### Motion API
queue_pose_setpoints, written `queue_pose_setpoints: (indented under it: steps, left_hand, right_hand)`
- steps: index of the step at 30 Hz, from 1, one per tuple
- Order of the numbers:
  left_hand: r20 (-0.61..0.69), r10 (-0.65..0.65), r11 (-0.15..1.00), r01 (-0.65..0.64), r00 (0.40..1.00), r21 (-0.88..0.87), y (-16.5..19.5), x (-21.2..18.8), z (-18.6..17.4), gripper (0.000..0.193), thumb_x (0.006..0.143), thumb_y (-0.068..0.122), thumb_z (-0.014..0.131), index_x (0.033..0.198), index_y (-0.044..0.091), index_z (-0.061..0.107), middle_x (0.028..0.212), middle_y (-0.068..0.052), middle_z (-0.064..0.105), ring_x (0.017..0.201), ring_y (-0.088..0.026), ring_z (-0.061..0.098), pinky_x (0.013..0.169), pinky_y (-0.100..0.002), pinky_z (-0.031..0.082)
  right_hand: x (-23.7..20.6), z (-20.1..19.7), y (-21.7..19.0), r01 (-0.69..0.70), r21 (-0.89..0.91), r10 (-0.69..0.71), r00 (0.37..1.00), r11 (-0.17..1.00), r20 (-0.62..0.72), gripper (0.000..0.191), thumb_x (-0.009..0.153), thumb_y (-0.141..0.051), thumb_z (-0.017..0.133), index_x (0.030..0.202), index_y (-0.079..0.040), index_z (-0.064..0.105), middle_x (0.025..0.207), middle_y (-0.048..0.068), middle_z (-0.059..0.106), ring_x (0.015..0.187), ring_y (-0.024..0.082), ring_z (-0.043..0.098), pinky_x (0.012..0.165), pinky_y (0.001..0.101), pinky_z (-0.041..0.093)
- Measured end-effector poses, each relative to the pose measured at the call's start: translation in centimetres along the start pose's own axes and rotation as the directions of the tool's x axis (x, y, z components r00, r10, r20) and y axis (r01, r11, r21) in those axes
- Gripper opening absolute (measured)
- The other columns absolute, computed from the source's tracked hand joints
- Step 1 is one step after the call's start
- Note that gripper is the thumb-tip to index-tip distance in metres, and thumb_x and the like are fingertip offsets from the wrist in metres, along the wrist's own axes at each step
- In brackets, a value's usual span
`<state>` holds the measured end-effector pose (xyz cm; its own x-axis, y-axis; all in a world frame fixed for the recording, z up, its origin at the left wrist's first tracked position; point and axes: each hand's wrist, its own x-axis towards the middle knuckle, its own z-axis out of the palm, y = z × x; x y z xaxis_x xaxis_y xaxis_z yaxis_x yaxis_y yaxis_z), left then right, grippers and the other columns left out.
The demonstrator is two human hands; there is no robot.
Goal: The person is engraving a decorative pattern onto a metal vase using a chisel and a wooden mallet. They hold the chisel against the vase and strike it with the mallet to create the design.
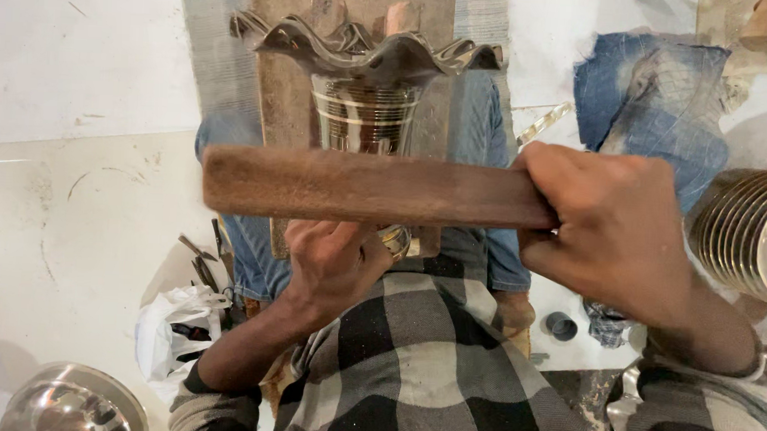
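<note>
Head view. The person is sitting on a pale floor (73,228), legs in blue jeans stretched away from the camera, checked shirt filling the near edge of the frame.

The right hand (616,226) is gripping a flat brown wooden bat (376,188) at its right end, fingers closed tight around it. The bat is lying level across the middle of the view, its left end blurred.

Just beyond the bat, a shiny metal vase (368,77) with a wavy flared rim is lying along the person's lap, rim pointing far, body banded with pale lines. It is resting over a worn wooden board (277,90) running between the legs.

The left hand (330,261) is reaching in below the bat, fingers curled around the near end of the vase; the bat is hiding most of that contact, so how firmly they are closing is unclear.

Right of the hands, a crumpled blue cloth (656,89) is lying on the floor. At the right edge, a stack of ribbed metal discs (745,231) is showing. Near left, a white plastic bag (172,327) is sitting beside the arm, and a polished metal bowl (74,400) is showing at the near-left corner. A few dark tools (205,264) are lying by the left thigh.
</note>
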<state>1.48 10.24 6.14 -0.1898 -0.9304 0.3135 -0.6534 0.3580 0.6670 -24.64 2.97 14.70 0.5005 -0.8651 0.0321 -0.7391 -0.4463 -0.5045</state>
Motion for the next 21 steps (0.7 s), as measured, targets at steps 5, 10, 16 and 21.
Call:
queue_pose_setpoints:
  steps: [5, 10, 16, 21]
  left_hand:
    - [-0.056, 0.058, 0.998, -0.057, 0.997, 0.023, -0.19, -0.30, 0.05, 0.055, 0.071, -0.008, 0.064, 0.124, 0.005, 0.067, 0.078, -0.009, 0.065, 0.068, -0.024, 0.066, 0.061, -0.039, 0.052]
    - [-0.073, 0.007, 0.999, -0.004, 0.997, 0.038, -0.35, -0.42, 0.57, 0.052, 0.076, -0.013, 0.066, 0.125, 0.003, 0.070, 0.066, -0.007, 0.059, 0.055, -0.019, 0.062, 0.050, -0.038, 0.047]
    - [-0.038, 0.007, 0.997, -0.004, 0.999, 0.075, -0.36, -0.27, 0.63, 0.062, 0.069, -0.013, 0.064, 0.129, -0.001, 0.069, 0.053, -0.004, 0.053, 0.042, -0.017, 0.054, 0.042, -0.037, 0.042]
    - [-0.056, 0.011, 1.000, -0.011, 0.998, -0.014, -0.12, -0.14, 0.38, 0.058, 0.073, -0.013, 0.061, 0.128, 0.003, 0.068, 0.068, -0.006, 0.060, 0.054, -0.019, 0.060, 0.049, -0.037, 0.046]
  right_hand:
    - [-0.06, -0.06, 0.35, -0.005, 0.107, 0.004, 1.000, 0.994, 0.013, 0.022, 0.069, -0.006, 0.072, 0.090, -0.006, 0.065, 0.060, 0.003, 0.061, 0.046, 0.016, 0.059, 0.048, 0.0337, 0.045]
    - [0.03, 0.20, 0.60, 0.093, 0.017, -0.091, 0.991, 0.995, -0.097, 0.029, 0.067, -0.004, 0.071, 0.096, -0.005, 0.066, 0.071, 0.005, 0.065, 0.055, 0.018, 0.061, 0.052, 0.0344, 0.046]
    - [0.05, 0.62, 0.50, 0.096, -0.102, -0.101, 0.994, 0.990, -0.046, 0.024, 0.069, -0.004, 0.073, 0.092, -0.005, 0.065, 0.071, 0.005, 0.068, 0.053, 0.017, 0.061, 0.047, 0.0331, 0.045]
    - [0.59, 0.03, -0.23, 0.073, -0.043, -0.074, 0.997, 0.996, -0.013, 0.028, 0.064, -0.009, 0.075, 0.089, -0.005, 0.063, 0.064, 0.004, 0.064, 0.049, 0.017, 0.059, 0.047, 0.0333, 0.044]
